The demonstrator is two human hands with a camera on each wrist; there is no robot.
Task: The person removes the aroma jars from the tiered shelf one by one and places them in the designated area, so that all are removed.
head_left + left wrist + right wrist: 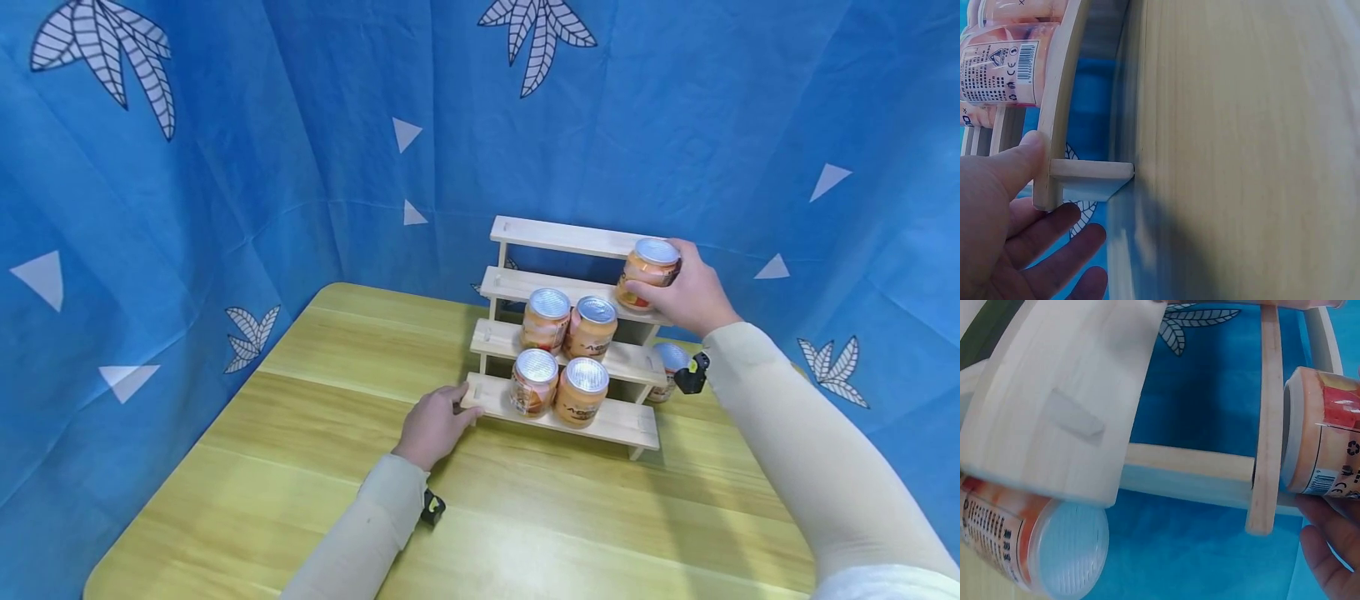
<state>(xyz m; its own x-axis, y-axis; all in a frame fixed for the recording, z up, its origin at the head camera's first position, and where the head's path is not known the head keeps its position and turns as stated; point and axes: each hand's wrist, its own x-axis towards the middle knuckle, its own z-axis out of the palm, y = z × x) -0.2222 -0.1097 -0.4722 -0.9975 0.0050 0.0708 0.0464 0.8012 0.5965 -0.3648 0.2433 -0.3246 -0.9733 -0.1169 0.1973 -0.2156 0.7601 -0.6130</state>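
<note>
Orange can (649, 273) with silver lid sits at the right end of the stepped wooden rack (562, 237), third tier up, right hand (693, 292) wrapped round its side. Left hand (433, 425) braces the rack's bottom-left corner, thumb on the edge, fingers loosely curled. To do it well: keep the can upright, base flat on the tier, left hand firm so the rack doesn't slide. Four more cans (564, 354) fill the two lower tiers; one (667, 367) stands behind the rack. Yellow wood surface (300, 467), blue leaf-print cloth (225, 167) all round.
</note>
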